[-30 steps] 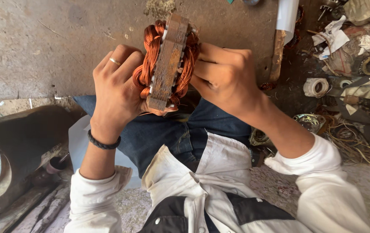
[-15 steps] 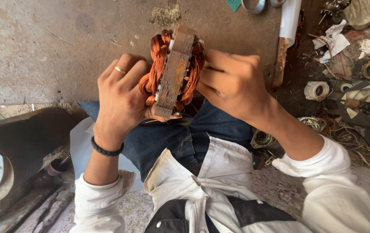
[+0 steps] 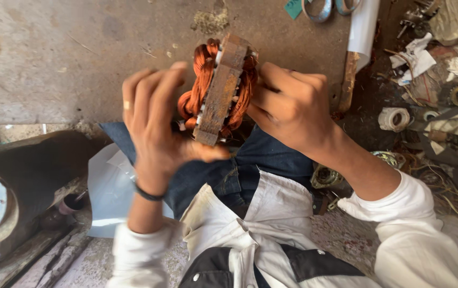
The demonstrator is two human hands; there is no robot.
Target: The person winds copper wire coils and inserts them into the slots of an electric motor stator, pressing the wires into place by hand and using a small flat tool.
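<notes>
A rusty motor stator (image 3: 221, 88) with orange-red copper windings bulging from both sides is held edge-on above my lap. My right hand (image 3: 291, 108) grips its right side, fingers curled onto the windings. My left hand (image 3: 157, 125), with a ring and a dark wristband, is at its left side, fingers spread and blurred, the thumb under the stator's lower edge. I wear a white shirt and blue jeans.
A grey concrete slab (image 3: 69, 58) lies beyond the stator. Scissors (image 3: 328, 7) and a rusty strip (image 3: 347, 80) lie at its far edge. Scrap coils, tape rolls (image 3: 393, 118) and wire clutter the right. A dark metal drum (image 3: 15, 181) is at the left.
The stator has come closer and turned slightly. My left hand has loosened from its side, fingers now spread, with the thumb shifted under the lower edge. My right hand keeps its grip.
</notes>
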